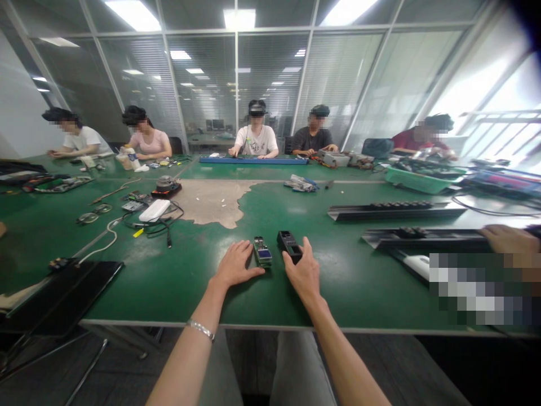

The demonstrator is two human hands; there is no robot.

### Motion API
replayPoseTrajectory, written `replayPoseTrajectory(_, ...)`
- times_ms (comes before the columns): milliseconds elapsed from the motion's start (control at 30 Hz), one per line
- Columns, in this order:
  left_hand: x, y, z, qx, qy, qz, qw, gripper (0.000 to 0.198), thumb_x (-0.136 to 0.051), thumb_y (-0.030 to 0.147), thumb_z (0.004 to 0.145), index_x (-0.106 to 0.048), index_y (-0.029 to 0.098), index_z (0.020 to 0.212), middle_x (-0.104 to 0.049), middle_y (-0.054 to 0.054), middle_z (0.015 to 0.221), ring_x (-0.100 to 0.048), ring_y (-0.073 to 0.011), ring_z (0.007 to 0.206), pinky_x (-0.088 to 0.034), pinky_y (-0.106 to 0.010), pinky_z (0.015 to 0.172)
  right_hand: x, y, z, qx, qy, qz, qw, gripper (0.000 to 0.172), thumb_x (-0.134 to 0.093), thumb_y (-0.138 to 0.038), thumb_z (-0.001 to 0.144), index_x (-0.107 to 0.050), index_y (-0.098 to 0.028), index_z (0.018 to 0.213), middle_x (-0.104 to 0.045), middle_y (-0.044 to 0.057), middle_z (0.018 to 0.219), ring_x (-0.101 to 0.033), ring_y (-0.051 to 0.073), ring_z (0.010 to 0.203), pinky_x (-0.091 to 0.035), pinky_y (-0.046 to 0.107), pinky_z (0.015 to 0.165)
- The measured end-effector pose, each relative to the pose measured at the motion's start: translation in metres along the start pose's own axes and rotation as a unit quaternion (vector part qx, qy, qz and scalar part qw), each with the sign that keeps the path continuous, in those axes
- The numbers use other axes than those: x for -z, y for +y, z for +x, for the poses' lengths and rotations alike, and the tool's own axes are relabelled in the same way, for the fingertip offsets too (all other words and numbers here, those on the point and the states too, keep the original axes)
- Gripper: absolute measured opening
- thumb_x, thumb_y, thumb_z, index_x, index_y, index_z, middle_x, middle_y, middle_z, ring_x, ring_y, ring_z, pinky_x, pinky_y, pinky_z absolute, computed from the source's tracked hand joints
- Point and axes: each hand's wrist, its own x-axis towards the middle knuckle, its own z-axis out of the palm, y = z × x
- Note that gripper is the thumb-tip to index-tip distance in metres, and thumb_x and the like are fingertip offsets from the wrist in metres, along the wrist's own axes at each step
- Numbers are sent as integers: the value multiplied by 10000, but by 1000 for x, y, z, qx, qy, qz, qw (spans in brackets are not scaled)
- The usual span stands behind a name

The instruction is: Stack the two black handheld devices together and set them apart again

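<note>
While several people (256, 140) sat along the far side of the green table (270, 299), many things lay around the two hands; on the left were a white box (154, 211) with a tangle of black cable (169, 238), and nearer the edge a black panel (91, 293); ahead was a pale patch (211, 200) in the table top, with gloves (301, 183) farther to its right; on the right lay two dark metal rails (397, 212), and another person's hand (502, 238) rested at the nearer one.

The circuit board (262, 252) lay on the table between the hands, and the black case (289, 246) was just to its right; the board was green and narrow, with a blue screen; the case was long, with openings in its upper face, and the right hand (303, 273) partly hid its near end.

Both pieces had their long axis running away from the person, the far ends leaning slightly left; the board's screen was toward its near end.

The right hand gripped the case between thumb and fingers; the left hand (236, 262) was spread open beside the board, but whether it touched, I could not tell.
</note>
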Motion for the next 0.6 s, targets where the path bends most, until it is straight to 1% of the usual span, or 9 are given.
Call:
replayPoseTrajectory(167,0,0,0,-1,2,3,1000,951,-518,832,838,-461,137,1485,-423,-170,1575,-372,-341,1469,-236,-487,1231,-4,3,-2,-8,-18,-19,1000,834,-552,-446,882,-276,-30,1550,-664,220,1277,-647,357,1136,-474,468,979)
replayPoseTrajectory(400,2,1,0,5,-9,2,1000,956,-531,823,835,-457,133,1493,-411,-170,1583,-359,-349,1475,-235,-500,1234,-8,9,-6,-16,-34,-66,997,839,-559,-446,889,-266,-32,1557,-657,236,1266,-640,359,1134,-484,462,963)
replayPoseTrajectory(500,2,2,0,6,-4,0,1000,969,-530,828,832,-456,124,1493,-403,-177,1586,-357,-350,1476,-245,-492,1233,-10,12,-9,2,-23,-65,998,858,-571,-469,880,-280,-17,1550,-606,257,1347,-600,370,1202,-466,484,1012)
replayPoseTrajectory(600,2,2,0,5,1,-1,1000,977,-521,830,837,-454,107,1492,-397,-187,1587,-355,-346,1477,-246,-485,1234,-11,14,-12,38,5,-54,998,884,-584,-498,868,-297,8,1533,-498,279,1469,-501,379,1333,-403,498,1108)
